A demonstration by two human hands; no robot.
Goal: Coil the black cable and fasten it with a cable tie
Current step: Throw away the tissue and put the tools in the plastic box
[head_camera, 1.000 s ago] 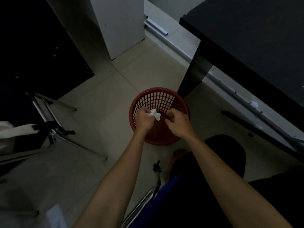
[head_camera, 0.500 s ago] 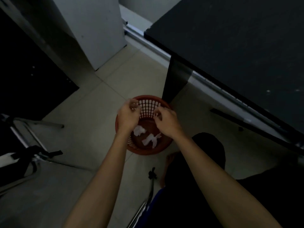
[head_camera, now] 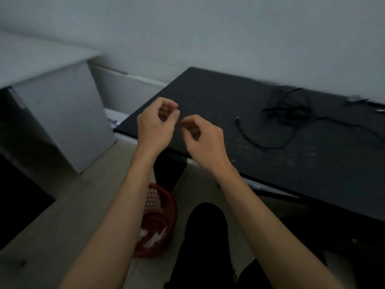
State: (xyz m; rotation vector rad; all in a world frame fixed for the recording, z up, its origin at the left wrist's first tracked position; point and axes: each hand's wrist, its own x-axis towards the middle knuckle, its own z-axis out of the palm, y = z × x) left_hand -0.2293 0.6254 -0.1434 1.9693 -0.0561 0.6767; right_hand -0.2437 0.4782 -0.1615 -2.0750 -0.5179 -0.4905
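The black cable (head_camera: 288,113) lies in a loose tangle at the back right of the black table (head_camera: 291,176), one end curving toward the front. My left hand (head_camera: 155,126) and my right hand (head_camera: 205,140) hover close together over the table's left corner, well left of the cable. Both have curled fingers with thumb and fingertips pinched. A thin dark cable tie seems to run between the fingertips, but it is barely visible against the dark top.
A red mesh basket (head_camera: 166,207) with white scraps (head_camera: 154,238) stands on the tiled floor under my left forearm. A white cabinet (head_camera: 62,117) is at the left. A small dark object (head_camera: 356,99) lies at the table's far right. My knee (head_camera: 206,228) is below.
White scraps dropped from my hands into the basket. Both hands then rose from the basket to above the table corner, and my view lifted from the floor to the tabletop.
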